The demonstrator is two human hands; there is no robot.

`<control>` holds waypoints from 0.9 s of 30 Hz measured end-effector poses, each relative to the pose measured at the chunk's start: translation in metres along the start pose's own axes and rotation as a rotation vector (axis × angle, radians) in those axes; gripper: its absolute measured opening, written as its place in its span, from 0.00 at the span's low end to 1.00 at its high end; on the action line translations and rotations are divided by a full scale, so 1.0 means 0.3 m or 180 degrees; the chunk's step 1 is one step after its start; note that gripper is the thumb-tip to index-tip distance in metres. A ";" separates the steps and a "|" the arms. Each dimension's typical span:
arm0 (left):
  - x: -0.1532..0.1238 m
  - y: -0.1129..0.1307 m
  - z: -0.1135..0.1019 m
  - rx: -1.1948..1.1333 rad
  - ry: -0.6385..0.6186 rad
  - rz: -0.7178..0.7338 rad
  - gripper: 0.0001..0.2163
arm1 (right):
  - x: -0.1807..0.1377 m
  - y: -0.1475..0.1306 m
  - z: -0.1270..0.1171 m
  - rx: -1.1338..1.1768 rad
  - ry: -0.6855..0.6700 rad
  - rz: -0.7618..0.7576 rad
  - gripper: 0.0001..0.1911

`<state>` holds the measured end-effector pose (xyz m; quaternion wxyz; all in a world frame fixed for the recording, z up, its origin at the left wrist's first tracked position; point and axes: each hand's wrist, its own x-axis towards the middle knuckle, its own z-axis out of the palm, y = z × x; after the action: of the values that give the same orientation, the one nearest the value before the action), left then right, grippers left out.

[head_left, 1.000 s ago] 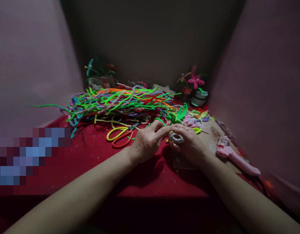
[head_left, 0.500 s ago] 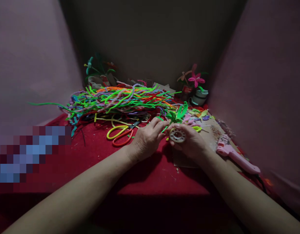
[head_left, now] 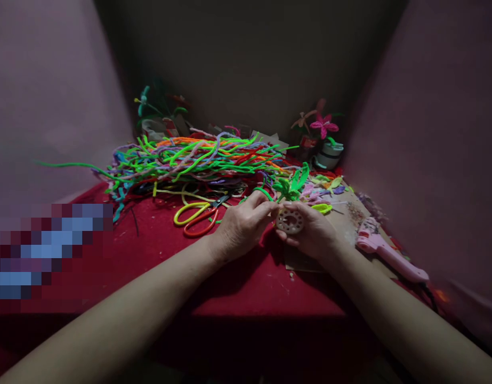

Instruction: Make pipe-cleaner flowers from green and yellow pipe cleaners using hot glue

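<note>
My right hand [head_left: 313, 229] is closed around a pale ring-shaped spool [head_left: 290, 221] with small holes round its face, which looks like a tape roll. Just above my fingertips rises a green pipe-cleaner sprig [head_left: 297, 184] with upright leaves. My left hand [head_left: 246, 221] pinches at the sprig's base, its fingertips touching the right hand's; the exact grip is hidden behind the fingers. A green strand curves out behind the left knuckles. Beside the left wrist lie scissors [head_left: 201, 216] with one yellow and one red handle loop.
A large heap of coloured pipe cleaners [head_left: 198, 160] spreads across the back of the red-covered table [head_left: 150, 261]. On the right, a pink glue gun [head_left: 392, 256] lies by a cardboard sheet [head_left: 305, 261] with loose petals. A pink flower [head_left: 324, 126] stands in a small pot [head_left: 329, 154].
My left fingertips have closed in against the right hand at the sprig's base. The spool has tilted slightly in my right hand. The view has shifted a little.
</note>
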<state>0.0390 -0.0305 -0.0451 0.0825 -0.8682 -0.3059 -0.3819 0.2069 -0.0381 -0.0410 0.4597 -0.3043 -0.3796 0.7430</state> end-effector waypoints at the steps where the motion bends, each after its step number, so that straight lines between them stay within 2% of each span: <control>1: -0.002 -0.001 0.001 0.0081 0.0014 0.0053 0.10 | 0.000 0.000 -0.001 0.0001 0.0001 0.0037 0.06; 7: -0.004 0.009 -0.015 0.0657 0.0100 0.0638 0.12 | 0.010 0.010 -0.019 0.0163 -0.0237 0.0078 0.06; 11: 0.006 0.022 -0.034 0.0865 0.0145 0.1039 0.09 | 0.011 0.013 -0.018 0.0212 -0.0286 0.0098 0.06; 13: 0.007 0.025 -0.036 0.0914 0.0102 0.1084 0.08 | 0.007 0.009 -0.012 0.0173 -0.0308 0.0165 0.07; 16: 0.004 0.026 -0.028 0.0937 -0.0027 0.0859 0.08 | -0.001 0.001 0.000 0.0107 -0.0320 0.0256 0.09; 18: 0.004 0.029 -0.021 0.0731 -0.0109 0.0447 0.08 | -0.006 -0.002 0.010 -0.0015 -0.0248 0.0267 0.10; 21: 0.018 0.041 -0.020 -0.0129 -0.0184 -0.0587 0.06 | -0.010 -0.004 0.022 -0.0356 -0.0111 -0.0004 0.08; 24: 0.045 0.054 -0.040 -0.1668 -0.0496 -0.1887 0.07 | -0.014 -0.006 0.025 -0.0746 -0.0012 -0.0389 0.06; 27: 0.070 0.050 -0.071 -0.3606 -0.1160 -0.3218 0.09 | -0.024 -0.009 0.022 -0.1402 0.0179 -0.0807 0.07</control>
<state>0.0459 -0.0408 -0.0140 -0.6090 -0.5822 -0.4315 -0.3225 0.2057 -0.0457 -0.0346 0.4821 -0.3676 -0.5545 0.5701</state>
